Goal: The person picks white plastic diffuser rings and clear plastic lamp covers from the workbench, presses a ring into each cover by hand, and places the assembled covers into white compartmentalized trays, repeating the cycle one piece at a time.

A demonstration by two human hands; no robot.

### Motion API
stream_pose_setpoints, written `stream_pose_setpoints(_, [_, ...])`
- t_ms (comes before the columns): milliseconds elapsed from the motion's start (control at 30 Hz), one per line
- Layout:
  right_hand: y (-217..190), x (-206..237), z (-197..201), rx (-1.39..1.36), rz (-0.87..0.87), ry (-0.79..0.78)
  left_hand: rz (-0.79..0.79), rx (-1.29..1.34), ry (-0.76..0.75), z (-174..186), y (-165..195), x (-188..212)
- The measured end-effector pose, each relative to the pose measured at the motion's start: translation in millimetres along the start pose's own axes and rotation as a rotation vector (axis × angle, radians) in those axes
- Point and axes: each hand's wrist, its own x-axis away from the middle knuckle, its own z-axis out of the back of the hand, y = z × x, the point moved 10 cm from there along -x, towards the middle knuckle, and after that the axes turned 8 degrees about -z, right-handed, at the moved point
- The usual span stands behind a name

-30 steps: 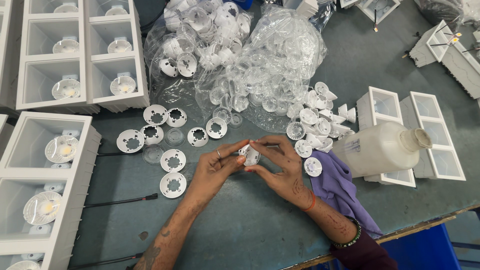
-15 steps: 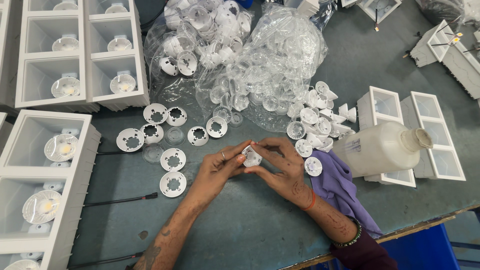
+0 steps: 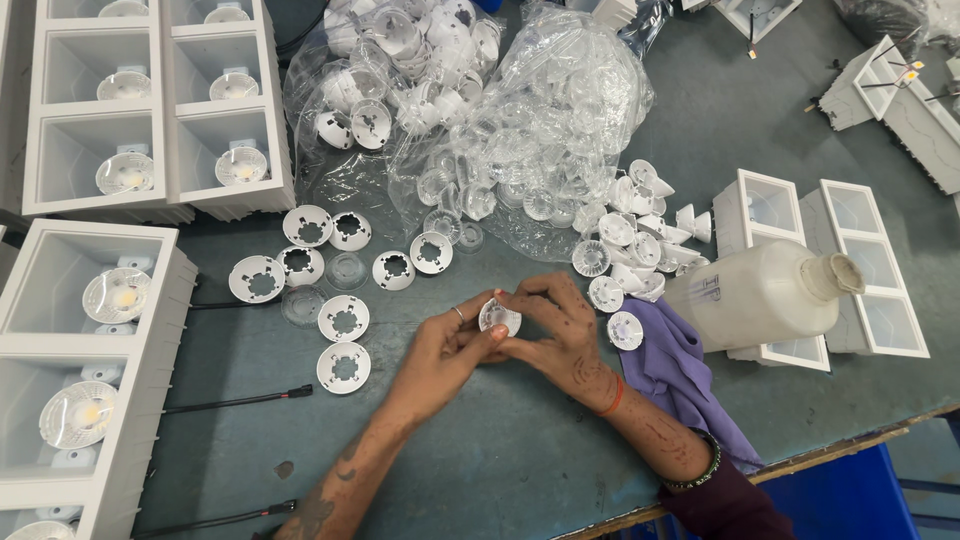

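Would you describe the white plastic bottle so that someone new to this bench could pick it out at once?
Start at the grey-green worktable and look to its right side, past the heap of clear bags. There the white plastic bottle lies on its side across white square housings, beside a purple cloth. Unlike the small round parts around it, it is large, smooth and translucent white.

The small white lens part (image 3: 498, 317) was mostly covered by the fingers of the left hand (image 3: 440, 358) and right hand (image 3: 553, 335), so its underside could not be made out. The white housing tray (image 3: 75, 400) ran off the left edge. The clear plastic bags (image 3: 520, 130) blurred their contents, and single pieces inside could not be counted. The purple cloth (image 3: 680, 370) lay partly under the white bottle (image 3: 760, 295).
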Motion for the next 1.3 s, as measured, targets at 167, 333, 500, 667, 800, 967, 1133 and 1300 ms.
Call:
stream_pose_setpoints(167, [-3.5,-3.0,-5.4,-0.139,0.004,-0.085,-0.028,-0.141,0.020,2.3,1.6,0.4])
stream_pose_setpoints(333, [17.7,1.5,-39.9,-0.864,-0.374,-0.440,-0.013,-0.195,0.049,5.1,12.9,-0.1])
stream_pose_setpoints(500, [31.4,19.6,-63.6,-0.918,-0.588,-0.538,0.000,-0.441,0.056,6.3,25.0,1.0])
stream_pose_setpoints(667, [35.0,21.8,-63.5,-0.918,-0.573,-0.483,-0.017,-0.514,0.002,0.2,30.4,2.4])
stream_pose_setpoints(800, [31.6,21.7,-62.9,-0.927,-0.566,-0.479,-0.028,-0.519,-0.019,-0.9,31.4,0.9])
stream_pose_setpoints(967, [28.5,22.3,-61.2,-0.893,-0.552,-0.454,-0.021,-0.539,0.021,-1.3,27.4,2.4])
stream_pose_setpoints(1133, [28.0,19.2,-61.8,-0.908,-0.563,-0.445,-0.034,-0.529,0.041,0.9,21.3,3.3])
stream_pose_setpoints(1300, [22.2,5.3,-46.7,-0.741,-0.469,-0.377,-0.067,-0.344,0.110,8.4,19.0,2.2])
